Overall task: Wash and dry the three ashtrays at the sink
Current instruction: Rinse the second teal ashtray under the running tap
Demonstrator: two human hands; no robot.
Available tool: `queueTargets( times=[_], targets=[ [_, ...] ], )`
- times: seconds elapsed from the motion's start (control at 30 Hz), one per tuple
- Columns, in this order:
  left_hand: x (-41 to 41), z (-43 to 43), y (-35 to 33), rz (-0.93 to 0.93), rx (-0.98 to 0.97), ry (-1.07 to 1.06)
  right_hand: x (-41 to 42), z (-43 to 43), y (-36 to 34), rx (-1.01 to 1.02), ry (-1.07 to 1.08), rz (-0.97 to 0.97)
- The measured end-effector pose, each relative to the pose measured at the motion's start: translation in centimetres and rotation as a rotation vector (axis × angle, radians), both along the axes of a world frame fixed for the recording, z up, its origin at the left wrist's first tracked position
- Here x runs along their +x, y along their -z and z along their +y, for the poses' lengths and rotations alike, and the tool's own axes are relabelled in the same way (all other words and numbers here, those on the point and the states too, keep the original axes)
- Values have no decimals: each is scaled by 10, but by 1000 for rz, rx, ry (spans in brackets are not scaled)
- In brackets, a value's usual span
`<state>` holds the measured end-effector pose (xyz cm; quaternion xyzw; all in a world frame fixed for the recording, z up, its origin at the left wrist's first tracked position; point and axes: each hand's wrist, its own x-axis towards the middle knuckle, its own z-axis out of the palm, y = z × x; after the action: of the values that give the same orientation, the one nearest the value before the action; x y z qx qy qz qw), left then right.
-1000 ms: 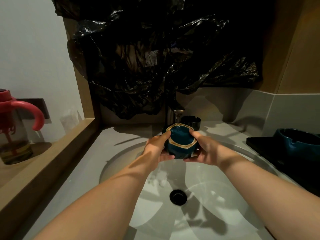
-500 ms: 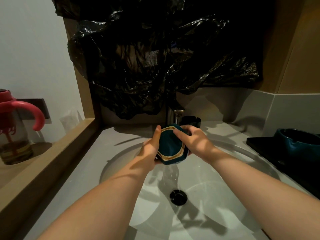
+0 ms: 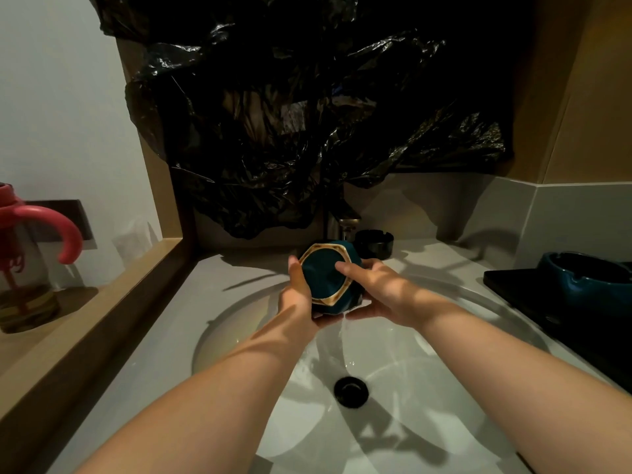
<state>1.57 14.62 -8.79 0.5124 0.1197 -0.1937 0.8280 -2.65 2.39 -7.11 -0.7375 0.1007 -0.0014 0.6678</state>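
- Head view: the teal ashtray (image 3: pixel 325 280), edged in gold, was tipped on its side above the sink (image 3: pixel 236 323), just in front of the faucet (image 3: pixel 347 222), with one flat face turned toward you.
- Your left hand (image 3: pixel 297 297) grasped it from the left and underneath, thumb lying along its edge.
- Your right hand (image 3: pixel 381 292) gripped its right side, one fingertip pressed on the flat face.
- Water (image 3: pixel 344 331) ran off its lower edge into the basin, above the drain (image 3: pixel 351 391).
- The black ashtray (image 3: pixel 373 242) stood on the counter (image 3: pixel 441 254) just right of the faucet.
- The blue ashtray (image 3: pixel 588 278) sat on a black tray (image 3: pixel 513 285), well apart from your hands.
- A black plastic sheet (image 3: pixel 307 131) hung behind the faucet; a pink-handled bottle (image 3: pixel 24 265) stood on the left ledge (image 3: pixel 102 309).
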Motion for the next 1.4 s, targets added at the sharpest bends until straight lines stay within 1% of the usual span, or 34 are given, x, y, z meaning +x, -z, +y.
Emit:
queueTargets(
  times=[0.1,0.23,0.3,0.4,0.5,0.6,0.67,0.73,0.77,0.8,0.83,0.9,0.93,1.0,1.1,1.2,1.27,1.4],
  targets=[
    [-1,-1,1,31,-87,-15,3,2,3,40,29,-19],
    [-1,-4,4,39,-153,24,3,2,5,-103,106,-67],
    [2,-5,7,45,-147,45,3,2,5,-119,167,-116],
    [7,-5,11,36,-44,77,6,1,5,-80,232,-146],
    [6,-3,10,-39,28,151,7,-6,7,48,213,-83],
    [7,-2,11,-167,131,212,4,-16,9,220,170,-5],
    [7,-2,10,-262,254,223,-3,-23,10,325,123,51],
    [7,-1,11,-338,377,237,-9,-29,8,328,68,68],
    [7,0,11,-352,392,259,-10,-31,7,283,53,54],
    [6,1,10,-346,364,290,-10,-32,5,211,53,25],
    [5,3,9,-320,307,319,-8,-32,4,81,68,-18],
    [5,7,8,-240,211,327,-6,-29,1,-347,109,-129],
    [6,8,8,-202,200,320,-5,-26,1,-517,107,-195],
    [7,13,8,-150,221,326,-8,-18,1,-681,53,-289],
    [7,18,7,-38,219,374,-12,-15,5,-931,-20,-367],
    [12,23,9,77,85,357,-12,-13,8,-1118,-85,-437],
    [14,27,9,113,39,353,-11,-10,9,-1201,-119,-492],
    [11,28,6,26,-11,348,-10,-20,12,-1188,-100,-475]
  ],
)
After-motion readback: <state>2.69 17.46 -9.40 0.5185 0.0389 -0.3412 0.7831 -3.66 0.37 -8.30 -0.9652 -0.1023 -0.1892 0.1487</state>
